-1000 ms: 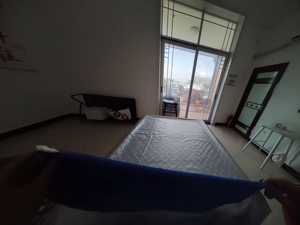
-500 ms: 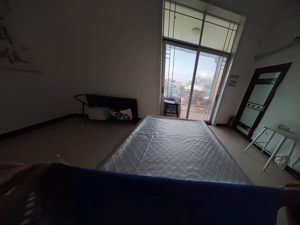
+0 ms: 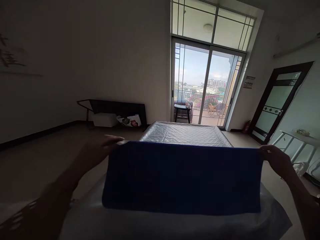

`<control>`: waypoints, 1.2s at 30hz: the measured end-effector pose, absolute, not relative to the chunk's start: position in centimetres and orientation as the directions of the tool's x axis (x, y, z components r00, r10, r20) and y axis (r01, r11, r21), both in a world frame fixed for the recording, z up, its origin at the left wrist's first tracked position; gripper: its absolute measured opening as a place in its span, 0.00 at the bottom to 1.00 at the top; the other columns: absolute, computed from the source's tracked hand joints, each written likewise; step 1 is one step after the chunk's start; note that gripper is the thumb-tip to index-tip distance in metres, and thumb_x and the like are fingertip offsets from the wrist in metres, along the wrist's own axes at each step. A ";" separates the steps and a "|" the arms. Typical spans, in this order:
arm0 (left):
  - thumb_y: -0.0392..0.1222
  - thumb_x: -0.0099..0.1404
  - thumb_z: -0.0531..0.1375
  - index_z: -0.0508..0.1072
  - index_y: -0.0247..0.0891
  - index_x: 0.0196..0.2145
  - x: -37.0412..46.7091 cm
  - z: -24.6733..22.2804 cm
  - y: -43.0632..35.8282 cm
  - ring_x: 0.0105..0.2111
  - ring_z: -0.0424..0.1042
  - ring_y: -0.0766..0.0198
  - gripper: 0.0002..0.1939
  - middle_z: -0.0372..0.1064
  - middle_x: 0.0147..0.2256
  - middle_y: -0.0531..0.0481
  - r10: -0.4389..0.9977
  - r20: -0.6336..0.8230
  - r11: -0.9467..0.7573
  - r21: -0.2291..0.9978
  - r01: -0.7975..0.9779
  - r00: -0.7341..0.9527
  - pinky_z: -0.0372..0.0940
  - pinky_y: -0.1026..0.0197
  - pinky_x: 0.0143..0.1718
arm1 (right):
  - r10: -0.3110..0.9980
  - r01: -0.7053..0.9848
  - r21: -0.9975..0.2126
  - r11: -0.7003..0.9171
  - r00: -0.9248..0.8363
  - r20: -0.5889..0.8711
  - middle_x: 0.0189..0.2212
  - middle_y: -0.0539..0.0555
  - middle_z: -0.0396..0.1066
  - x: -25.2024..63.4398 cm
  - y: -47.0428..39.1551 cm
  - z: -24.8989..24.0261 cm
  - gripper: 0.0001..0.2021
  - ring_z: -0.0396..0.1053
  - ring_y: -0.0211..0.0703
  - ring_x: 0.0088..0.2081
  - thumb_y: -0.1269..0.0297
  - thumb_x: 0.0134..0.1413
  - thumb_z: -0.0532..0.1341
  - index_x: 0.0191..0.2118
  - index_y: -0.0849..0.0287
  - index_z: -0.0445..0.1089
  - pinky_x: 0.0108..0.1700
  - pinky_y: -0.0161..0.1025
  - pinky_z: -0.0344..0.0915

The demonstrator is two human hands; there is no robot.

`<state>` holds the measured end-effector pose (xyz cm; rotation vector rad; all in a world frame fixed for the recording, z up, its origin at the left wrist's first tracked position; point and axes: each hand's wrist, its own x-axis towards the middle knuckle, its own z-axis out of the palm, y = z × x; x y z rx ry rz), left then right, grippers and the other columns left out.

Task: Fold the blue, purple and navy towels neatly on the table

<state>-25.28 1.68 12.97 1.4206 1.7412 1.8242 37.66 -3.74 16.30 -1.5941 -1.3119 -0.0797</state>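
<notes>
A dark blue cloth (image 3: 182, 180) hangs stretched between my two hands, its top edge almost straight. My left hand (image 3: 111, 143) pinches its upper left corner. At the upper right corner, my right hand (image 3: 273, 156) grips it between thumb and fingers. Behind the cloth lies a long surface with a silver quilted cover (image 3: 186, 131); the middle of that surface is hidden by the cloth. Pale, smooth sheeting (image 3: 82, 216) shows below and to both sides of the cloth's lower edge.
A black bench (image 3: 117, 108) stands by the left wall with a white box (image 3: 103, 120) and a printed bag (image 3: 130, 120) under it. Glass sliding doors (image 3: 191, 80) are at the back. On the right are a white stool (image 3: 297, 136) and a dark-framed door (image 3: 282, 100).
Both hands have moved forward, away from me, and closer together in view, carrying the cloth. Its lower edge and the pale sheeting now show, and more of the silver cover is hidden.
</notes>
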 end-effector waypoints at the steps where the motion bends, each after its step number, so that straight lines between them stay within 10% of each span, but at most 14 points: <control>1: 0.37 0.57 0.68 0.79 0.38 0.28 -24.5 13.6 3.2 0.41 0.72 0.58 0.02 0.75 0.31 0.56 0.785 0.469 -0.229 0.826 0.515 -0.404 0.60 0.56 0.56 | 0.763 0.723 -0.678 0.136 0.360 0.537 0.27 0.56 0.76 37.2 -1.7 16.4 0.23 0.74 0.46 0.25 0.36 0.42 0.65 0.27 0.54 0.76 0.29 0.42 0.68; 10: 0.37 0.66 0.61 0.77 0.25 0.41 -22.4 15.8 8.6 0.47 0.69 0.58 0.11 0.73 0.37 0.53 0.685 0.618 -0.255 0.699 0.669 -0.385 0.57 0.51 0.60 | 0.698 0.690 -0.656 0.305 0.306 0.648 0.36 0.55 0.74 36.0 7.7 16.3 0.22 0.73 0.44 0.32 0.41 0.45 0.67 0.31 0.58 0.75 0.40 0.45 0.71; 21: 0.56 0.39 0.71 0.80 0.46 0.22 -24.6 -3.9 6.2 0.36 0.76 0.48 0.14 0.79 0.32 0.46 0.896 0.371 -0.150 0.768 0.623 -0.242 0.68 0.55 0.42 | 0.908 0.652 -0.732 0.197 0.161 0.388 0.27 0.52 0.74 36.8 5.4 1.0 0.05 0.74 0.48 0.31 0.62 0.40 0.70 0.21 0.54 0.75 0.41 0.45 0.71; 25: 0.65 0.51 0.62 0.83 0.48 0.30 -25.1 -6.0 5.1 0.39 0.76 0.48 0.21 0.80 0.38 0.45 0.909 0.408 -0.193 0.585 0.788 -0.080 0.69 0.53 0.44 | 0.943 0.761 -0.632 0.149 0.083 0.322 0.37 0.54 0.78 38.0 4.2 -2.9 0.07 0.75 0.48 0.38 0.61 0.48 0.62 0.28 0.53 0.78 0.45 0.44 0.70; 30: 0.51 0.66 0.50 0.83 0.46 0.42 -25.0 -4.8 2.7 0.47 0.74 0.48 0.22 0.78 0.47 0.44 0.944 0.316 -0.159 0.187 0.969 0.094 0.66 0.49 0.49 | 0.961 0.902 -0.424 0.080 0.043 0.274 0.47 0.57 0.76 39.5 2.7 -3.4 0.16 0.75 0.49 0.45 0.61 0.55 0.55 0.42 0.53 0.78 0.49 0.46 0.70; 36: 0.46 0.68 0.49 0.82 0.48 0.44 -24.4 -4.7 -0.1 0.49 0.74 0.48 0.21 0.78 0.48 0.44 0.948 0.299 -0.135 0.056 0.989 0.113 0.66 0.46 0.48 | 0.963 0.946 -0.309 0.093 -0.007 0.269 0.42 0.56 0.79 39.8 0.8 -2.8 0.18 0.76 0.49 0.42 0.61 0.58 0.51 0.42 0.50 0.78 0.49 0.45 0.72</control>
